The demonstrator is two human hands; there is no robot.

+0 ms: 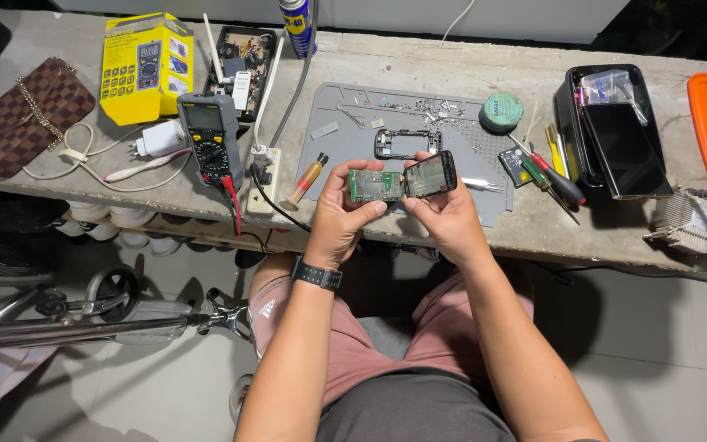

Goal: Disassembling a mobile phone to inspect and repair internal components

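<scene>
Your left hand (pixel 341 214) pinches the green circuit board (pixel 375 185), and your right hand (pixel 445 214) grips the dark screen module (pixel 430 175) tilted beside it (edges touching), both raised, wrists bent inward, above the grey work mat (pixel 345 139).

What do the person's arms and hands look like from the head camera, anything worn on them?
Both arms are bare from elbow to fingers; no sleeves show and neither hand is gloved. The left hand has a black band with a ribbed surface strapped round its wrist, like a watch or fitness tracker. The right hand and its wrist carry nothing. I can see no rings on either hand.
</scene>
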